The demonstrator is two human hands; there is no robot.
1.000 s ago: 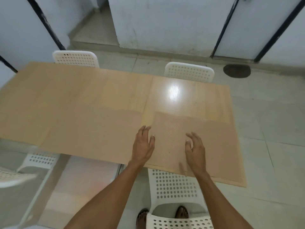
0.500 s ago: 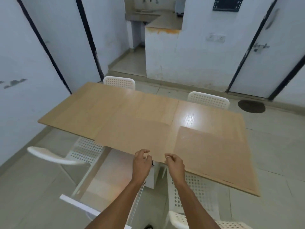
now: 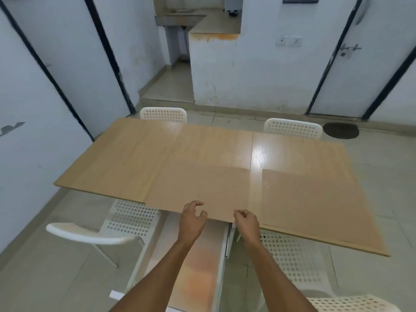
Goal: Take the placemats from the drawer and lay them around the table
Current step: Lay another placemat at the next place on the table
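Note:
Two tan placemats lie flat along the near side of the wooden table [image 3: 146,154]: the left placemat [image 3: 202,188] and the right placemat [image 3: 310,203]. A strip of bare tabletop separates them. My left hand [image 3: 192,219] hovers at the near edge of the left mat, fingers curled but apart, holding nothing. My right hand [image 3: 246,221] is beside that mat's near right corner, fingers curled in with nothing visible in them. Below both hands an open drawer [image 3: 193,266] sticks out from under the table; its inside is a pale blur.
White perforated chairs stand at the far left [image 3: 163,114], far right [image 3: 292,129], near left [image 3: 126,221] and near right [image 3: 292,255]. Another chair back [image 3: 351,305] is at the bottom right. A dark doormat [image 3: 341,130] lies by the right door.
My hands came off the right placemat and drew back to the table's near edge by the left mat. The view lifted, showing the whole table and the room beyond.

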